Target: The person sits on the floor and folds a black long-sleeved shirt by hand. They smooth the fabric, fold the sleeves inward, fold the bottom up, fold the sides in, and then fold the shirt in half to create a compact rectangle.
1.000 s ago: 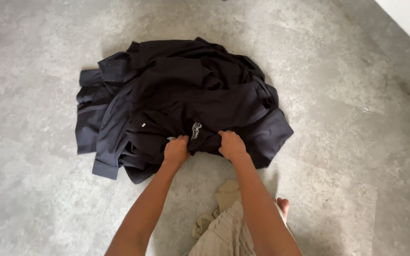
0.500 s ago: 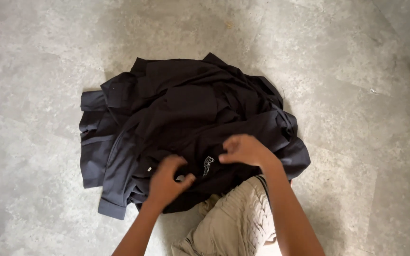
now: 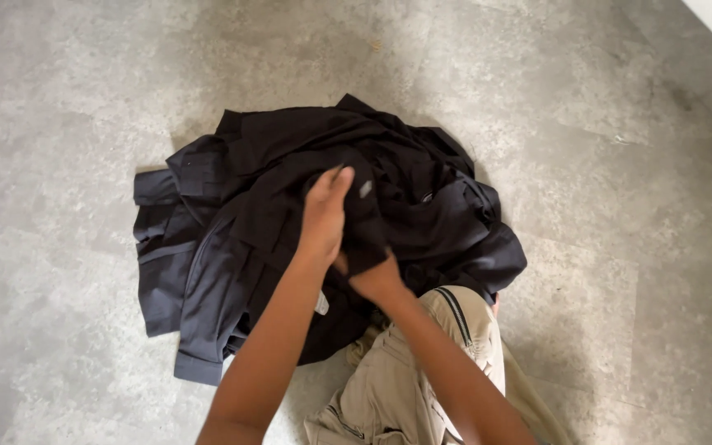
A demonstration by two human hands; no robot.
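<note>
Since 0.5 s ago, dark garment (image 3: 364,222) has been lifted off pile (image 3: 208,247). Left hand (image 3: 323,216) clenched high on it, right hand (image 3: 379,280) clenched below; long axis approx. vertical.

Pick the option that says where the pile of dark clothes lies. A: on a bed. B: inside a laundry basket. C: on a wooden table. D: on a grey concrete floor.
D: the pile of dark clothes lies straight on the grey concrete floor, with the left hand and right hand gripping a dark piece on top of it.
</note>
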